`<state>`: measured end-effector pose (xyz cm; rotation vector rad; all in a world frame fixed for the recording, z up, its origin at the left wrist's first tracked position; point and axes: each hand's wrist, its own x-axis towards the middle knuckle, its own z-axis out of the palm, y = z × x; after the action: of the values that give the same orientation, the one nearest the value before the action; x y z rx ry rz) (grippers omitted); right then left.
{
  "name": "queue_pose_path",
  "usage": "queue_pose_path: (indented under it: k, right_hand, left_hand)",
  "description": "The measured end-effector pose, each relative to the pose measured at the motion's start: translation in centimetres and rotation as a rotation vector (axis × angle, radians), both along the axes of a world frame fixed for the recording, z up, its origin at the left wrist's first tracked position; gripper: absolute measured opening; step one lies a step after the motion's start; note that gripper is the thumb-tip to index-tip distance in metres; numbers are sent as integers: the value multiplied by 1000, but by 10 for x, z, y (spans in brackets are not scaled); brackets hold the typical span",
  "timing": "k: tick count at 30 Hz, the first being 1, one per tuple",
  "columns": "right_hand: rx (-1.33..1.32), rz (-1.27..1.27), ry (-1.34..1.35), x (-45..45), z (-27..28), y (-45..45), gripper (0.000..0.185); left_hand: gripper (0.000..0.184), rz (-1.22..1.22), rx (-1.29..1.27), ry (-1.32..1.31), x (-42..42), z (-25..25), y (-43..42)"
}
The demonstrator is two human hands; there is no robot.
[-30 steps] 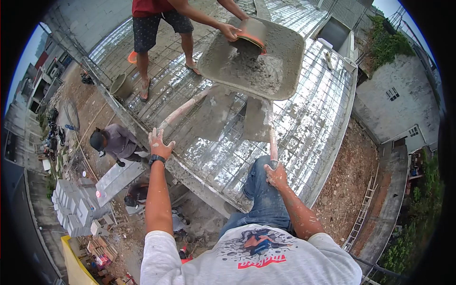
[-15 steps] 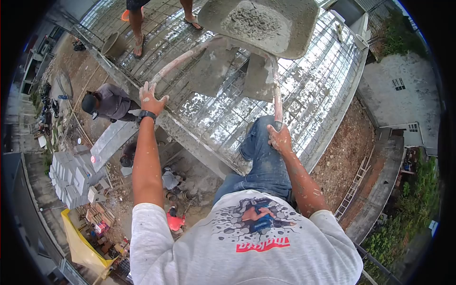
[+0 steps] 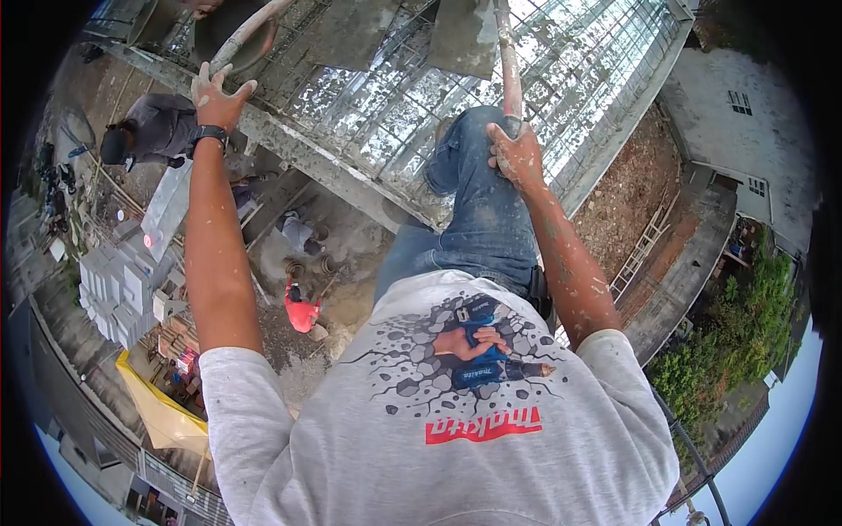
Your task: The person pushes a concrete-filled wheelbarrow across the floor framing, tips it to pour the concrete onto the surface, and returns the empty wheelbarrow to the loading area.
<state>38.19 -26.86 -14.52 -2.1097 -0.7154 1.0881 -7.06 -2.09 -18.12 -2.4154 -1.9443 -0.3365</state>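
Observation:
My left hand (image 3: 221,103) has its fingers spread at the end of the left wheelbarrow handle (image 3: 250,28); whether the palm touches it is hard to see. My right hand (image 3: 517,158) is closed round the end of the right handle (image 3: 509,66), beside my bent knee (image 3: 478,145). Both hands and forearms carry cement spots. The wheelbarrow's tray is out of view. Grey flat plates (image 3: 465,39) lie between the handles on the rebar mesh (image 3: 377,114).
A co-worker's hand (image 3: 203,7) is by a dark bucket (image 3: 235,39). The slab's edge (image 3: 324,162) drops to the ground, where a person in a dark cap (image 3: 158,127) and one in red (image 3: 301,311) are. Grey blocks (image 3: 114,285) and a ladder (image 3: 645,245) are below.
The view has tilted down, and the tray with wet cement has left the top of the frame. A dark bucket and a co-worker's hand now show near the left handle. My right hand keeps its grip.

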Motion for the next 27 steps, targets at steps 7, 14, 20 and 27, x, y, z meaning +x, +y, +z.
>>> queue_pose_path:
  k: [7,14,20,27]
  right_hand:
    - [-34,7,-7,-3,11,1,41]
    - [-33,9,-7,-2,12,-1,39]
    - [-1,16,51,-4,7,0,36]
    - [26,6,116,-10,9,-1,30]
  left_hand:
    - [62,8,-81,-25,2,12,-1]
    - [58,17,-86,10,5,18,-3]
    - [59,91,-163,-47,12,29,-10]
    - [78,130,-130,-92,13,24,-12]
